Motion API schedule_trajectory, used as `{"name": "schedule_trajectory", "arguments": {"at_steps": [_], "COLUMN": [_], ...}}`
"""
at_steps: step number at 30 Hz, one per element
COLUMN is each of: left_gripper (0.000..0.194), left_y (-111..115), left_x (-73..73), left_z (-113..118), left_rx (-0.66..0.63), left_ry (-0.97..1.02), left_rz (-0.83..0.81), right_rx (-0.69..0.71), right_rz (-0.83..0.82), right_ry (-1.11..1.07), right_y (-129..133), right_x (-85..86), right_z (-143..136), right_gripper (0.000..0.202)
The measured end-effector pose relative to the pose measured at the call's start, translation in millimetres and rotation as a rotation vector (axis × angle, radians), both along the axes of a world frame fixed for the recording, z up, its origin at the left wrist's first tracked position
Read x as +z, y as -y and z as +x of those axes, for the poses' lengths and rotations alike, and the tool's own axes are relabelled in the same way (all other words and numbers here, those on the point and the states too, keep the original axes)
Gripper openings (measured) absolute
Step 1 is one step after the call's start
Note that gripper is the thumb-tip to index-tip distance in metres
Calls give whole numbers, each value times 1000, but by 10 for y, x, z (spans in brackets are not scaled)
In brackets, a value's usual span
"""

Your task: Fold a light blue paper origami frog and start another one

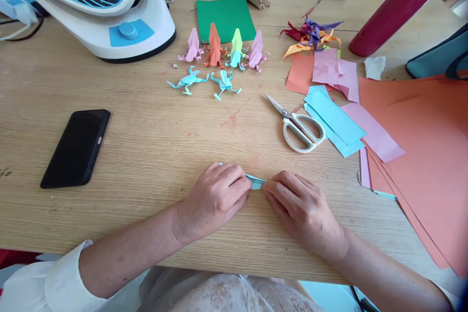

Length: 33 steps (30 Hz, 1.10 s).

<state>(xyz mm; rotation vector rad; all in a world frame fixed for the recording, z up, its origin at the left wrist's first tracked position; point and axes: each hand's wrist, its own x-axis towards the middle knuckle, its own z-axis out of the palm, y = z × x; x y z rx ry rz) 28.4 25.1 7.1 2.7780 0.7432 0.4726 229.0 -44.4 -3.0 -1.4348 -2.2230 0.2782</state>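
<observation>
Two hands (pixel 218 195) (pixel 305 207) pinch slim, crisply folded blue paper (pixel 256 182).

A slim, light-blue folded paper strip (pixel 257 183) runs nearly crosswise above the near part of the counter (pixel 234 248), pinched by the left fingers (pixel 239 186) and right fingers (pixel 281 189). Its exposed stretch shows a lengthwise fold and narrows rightward; the rest is mostly hidden.

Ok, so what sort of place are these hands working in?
Most likely a paper-craft table, at home or in a small workshop; I can't tell which. The folded paper figures, scissors and large orange sheets suggest it.
</observation>
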Motion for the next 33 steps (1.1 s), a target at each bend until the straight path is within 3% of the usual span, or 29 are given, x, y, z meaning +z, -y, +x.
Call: {"name": "schedule_trajectory", "arguments": {"at_steps": [9,18,33], "left_gripper": [19,16,11], "left_y": [28,104,106], "left_x": [18,68,98], "left_z": [27,82,204], "left_rx": [43,220,348], "left_ry": [-25,-73,-157], "left_rz": [-25,-102,-210], "right_rx": [-44,-126,-205], "right_rz": [-49,-146,-238], "right_ry": [35,-32,-35], "right_y": [-44,-31,-59], "right_x": [-5,10,48], "right_z": [-36,-78,-134], "right_gripper": [17,13,11]}}
